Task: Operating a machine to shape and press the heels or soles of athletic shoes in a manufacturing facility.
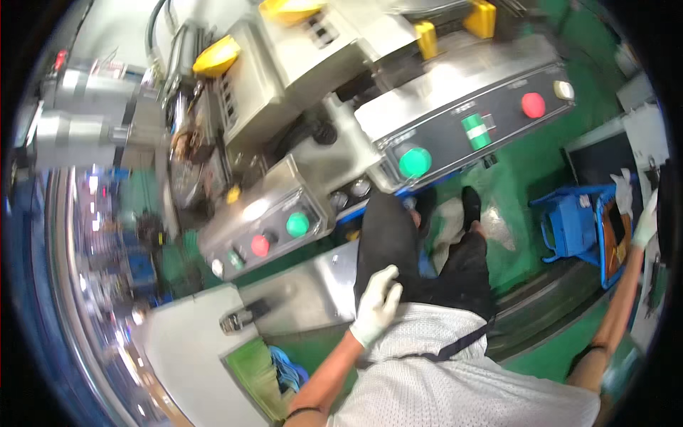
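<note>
Likely step: reach | my left hand: fingers apart | my right hand, near cloth: fingers unclear | next: probably grasp

Ahead of the left hand and to its right, beyond the legs — one control panel; ahead and left, a second panel. Left of that hand lies a metal plate, then a tabletop. A chair stands left of the right hand.
</note>
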`<state>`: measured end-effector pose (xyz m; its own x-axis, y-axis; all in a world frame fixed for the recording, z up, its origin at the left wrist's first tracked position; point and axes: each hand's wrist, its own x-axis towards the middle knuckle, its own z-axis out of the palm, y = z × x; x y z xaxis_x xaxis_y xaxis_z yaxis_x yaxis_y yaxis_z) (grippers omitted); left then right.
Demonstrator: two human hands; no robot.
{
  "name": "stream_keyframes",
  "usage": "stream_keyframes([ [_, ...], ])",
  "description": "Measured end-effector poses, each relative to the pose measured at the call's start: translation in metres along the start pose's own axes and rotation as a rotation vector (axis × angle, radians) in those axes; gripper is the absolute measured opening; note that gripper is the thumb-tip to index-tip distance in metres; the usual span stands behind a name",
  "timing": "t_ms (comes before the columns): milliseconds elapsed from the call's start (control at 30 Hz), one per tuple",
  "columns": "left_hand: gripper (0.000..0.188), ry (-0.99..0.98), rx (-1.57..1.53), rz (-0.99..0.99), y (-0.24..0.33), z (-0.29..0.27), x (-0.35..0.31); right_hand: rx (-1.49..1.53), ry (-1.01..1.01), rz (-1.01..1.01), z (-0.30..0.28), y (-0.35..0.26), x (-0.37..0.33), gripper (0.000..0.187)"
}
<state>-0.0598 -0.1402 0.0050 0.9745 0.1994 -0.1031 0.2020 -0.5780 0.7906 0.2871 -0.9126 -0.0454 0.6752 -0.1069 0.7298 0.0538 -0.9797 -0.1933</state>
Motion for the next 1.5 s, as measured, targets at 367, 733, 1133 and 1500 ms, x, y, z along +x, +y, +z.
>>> stream_keyframes([
  [367, 0.019, 0.972, -0.135, -0.965, -0.218, -0.090, -0.341, 1.197, -1.055, 0.185, -0.061, -0.592, -0.202, 0.058],
  [733, 0.062, 1.197, 0.601, -2.193, -0.263, -0.060, -0.733, 1.024, -1.421, -0.413, -0.087, -0.717, -0.186, 0.059],
  [1133, 0.068, 1.073, 0.550, -2.318, -0.363, -0.081, -0.807, 0.700, -1.411, -0.559, -0.055, -0.735, -0.178, 0.055],
  [1500, 0.044, 1.117, 0.373, -1.655, -0.240, -0.055, -0.621, 0.858, -1.450, -0.601, -0.053, -0.739, -0.174, 0.056],
])
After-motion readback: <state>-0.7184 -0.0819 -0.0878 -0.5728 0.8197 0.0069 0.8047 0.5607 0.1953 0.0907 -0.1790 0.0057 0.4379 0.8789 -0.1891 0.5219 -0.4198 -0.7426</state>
